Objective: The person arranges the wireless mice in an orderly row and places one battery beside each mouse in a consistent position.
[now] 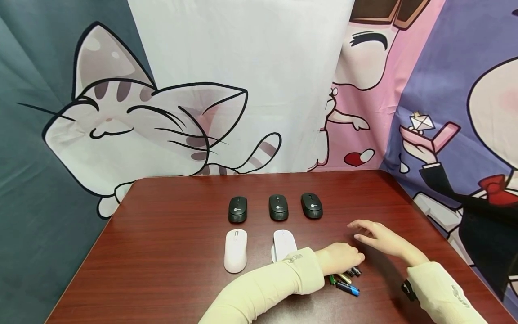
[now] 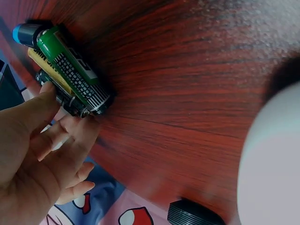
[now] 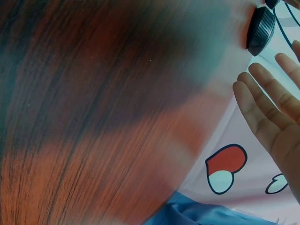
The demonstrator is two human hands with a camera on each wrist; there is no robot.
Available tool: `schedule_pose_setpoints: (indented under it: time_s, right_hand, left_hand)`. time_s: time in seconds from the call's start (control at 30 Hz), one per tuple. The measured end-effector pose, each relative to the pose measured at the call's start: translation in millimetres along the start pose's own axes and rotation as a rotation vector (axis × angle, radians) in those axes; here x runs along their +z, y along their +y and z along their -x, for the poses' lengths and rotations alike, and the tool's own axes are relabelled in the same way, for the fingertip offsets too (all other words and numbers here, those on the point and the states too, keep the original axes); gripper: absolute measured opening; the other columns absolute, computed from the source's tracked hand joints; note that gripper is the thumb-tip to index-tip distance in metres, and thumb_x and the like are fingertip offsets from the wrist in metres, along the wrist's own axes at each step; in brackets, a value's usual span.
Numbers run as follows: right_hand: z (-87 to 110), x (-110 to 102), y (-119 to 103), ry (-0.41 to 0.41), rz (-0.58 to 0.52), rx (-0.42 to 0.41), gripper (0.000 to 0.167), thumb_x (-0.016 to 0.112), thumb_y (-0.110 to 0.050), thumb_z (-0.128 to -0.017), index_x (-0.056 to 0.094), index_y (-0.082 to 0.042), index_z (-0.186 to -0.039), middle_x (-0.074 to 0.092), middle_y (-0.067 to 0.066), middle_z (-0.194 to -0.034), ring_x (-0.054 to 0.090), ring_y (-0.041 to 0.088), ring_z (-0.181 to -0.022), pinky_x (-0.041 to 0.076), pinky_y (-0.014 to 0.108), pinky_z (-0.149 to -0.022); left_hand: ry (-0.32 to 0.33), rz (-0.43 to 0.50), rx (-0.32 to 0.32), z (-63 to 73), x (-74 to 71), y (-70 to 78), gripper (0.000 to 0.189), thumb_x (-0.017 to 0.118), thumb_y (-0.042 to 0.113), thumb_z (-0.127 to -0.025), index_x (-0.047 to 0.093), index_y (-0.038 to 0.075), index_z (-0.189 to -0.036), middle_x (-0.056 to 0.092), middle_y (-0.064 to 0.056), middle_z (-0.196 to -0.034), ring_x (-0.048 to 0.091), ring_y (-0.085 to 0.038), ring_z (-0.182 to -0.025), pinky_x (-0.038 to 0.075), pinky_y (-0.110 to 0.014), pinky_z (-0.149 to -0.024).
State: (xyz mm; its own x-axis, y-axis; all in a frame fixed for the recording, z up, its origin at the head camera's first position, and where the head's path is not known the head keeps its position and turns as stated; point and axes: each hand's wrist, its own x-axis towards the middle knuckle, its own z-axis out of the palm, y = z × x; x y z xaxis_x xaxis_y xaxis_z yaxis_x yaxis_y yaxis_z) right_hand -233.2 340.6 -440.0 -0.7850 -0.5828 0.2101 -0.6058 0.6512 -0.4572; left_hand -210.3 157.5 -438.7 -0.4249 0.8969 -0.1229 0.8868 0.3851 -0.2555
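Lying near batteries [image 2: 70, 68] is a partly hidden mouse [image 1: 285, 244].

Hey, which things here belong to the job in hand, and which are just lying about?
Apparently in the job:
left hand, at the batteries
green battery
blue-and-black battery
gold battery
black batteries

Seemingly just lying about:
three black mice
two white mice

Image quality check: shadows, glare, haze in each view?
Head: evenly lit, soft shadow on the tabletop below the right hand. Left wrist: grainy glare on the tabletop at top right, stripes on the green cylinder crisp. Right wrist: hazy, broad shadow across the upper tabletop, ridges on the black mouse discernible.
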Motion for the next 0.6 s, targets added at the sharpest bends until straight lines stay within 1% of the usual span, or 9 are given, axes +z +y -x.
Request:
schedule_pose_setpoints:
  time_s: [0.13, 0.2, 0.27, 0.4, 0.5, 0.6]
  right_hand:
    - [-0.5, -1.0, -0.9, -0.003, -0.004, 0.006, 0.025, 0.063, -0.005, -0.087, 0.06, 0.003, -0.11, 0.066, 0.016, -0.103, 0.062, 0.021, -0.088, 0.051, 0.027, -0.071]
    - [-0.4, -1.2, -1.1, -0.005, -0.009, 0.005, 0.024, 0.063, -0.005, -0.087, 0.06, 0.003, -0.11, 0.066, 0.016, -0.103, 0.062, 0.02, -0.087, 0.051, 0.026, -0.071]
    - [-0.4, -1.2, -1.3, -0.008, -0.011, 0.001, 0.024, 0.063, -0.005, -0.087, 0.06, 0.003, -0.11, 0.066, 0.016, -0.103, 0.062, 0.019, -0.087, 0.051, 0.026, -0.071]
    - [-0.1, -0.5, -1.0, -0.007, -0.01, -0.013, 0.024, 0.063, -0.004, -0.087, 0.06, 0.003, -0.11, 0.066, 0.016, -0.102, 0.063, 0.018, -0.087, 0.051, 0.025, -0.07]
    - [0.2, 0.1, -0.8, -0.013, -0.009, -0.011, 0.024, 0.063, -0.006, -0.087, 0.06, 0.002, -0.11, 0.066, 0.015, -0.103, 0.063, 0.018, -0.087, 0.051, 0.025, -0.071]
    - [0.8, 0.3, -0.6, -0.023, -0.005, 0.001, 0.024, 0.062, -0.007, -0.088, 0.06, 0.002, -0.11, 0.066, 0.015, -0.103, 0.063, 0.02, -0.088, 0.051, 0.026, -0.071]
  left_hand:
    - [-0.024, -0.006, 0.02, -1.8, 2.1, -1.4, 0.022, 0.063, 0.032, -0.089, 0.061, 0.028, -0.11, 0.063, 0.016, -0.105, 0.061, 0.001, -0.094, 0.047, -0.011, -0.079]
    - [-0.04, -0.006, 0.017, -2.8, 3.3, -1.7, 0.026, 0.066, 0.036, -0.086, 0.061, 0.029, -0.11, 0.063, 0.018, -0.105, 0.061, 0.002, -0.094, 0.047, -0.011, -0.079]
    - [-0.041, -0.01, 0.012, -3.3, 3.2, -1.9, 0.027, 0.067, 0.037, -0.085, 0.061, 0.029, -0.11, 0.063, 0.018, -0.104, 0.061, 0.002, -0.094, 0.047, -0.011, -0.079]
    - [-0.02, -0.016, 0.012, -2.2, 1.3, -1.7, 0.024, 0.069, 0.035, -0.084, 0.062, 0.029, -0.106, 0.065, 0.018, -0.1, 0.062, 0.002, -0.09, 0.047, -0.011, -0.077]
    - [0.001, -0.019, 0.015, 0.0, 0.4, -2.3, 0.018, 0.068, 0.034, -0.084, 0.065, 0.03, -0.101, 0.067, 0.019, -0.096, 0.062, 0.002, -0.087, 0.047, -0.011, -0.075]
    - [0.007, -0.008, 0.02, 0.2, -0.4, -4.4, 0.012, 0.067, 0.034, -0.084, 0.067, 0.031, -0.095, 0.067, 0.019, -0.094, 0.062, 0.002, -0.084, 0.047, -0.011, -0.073]
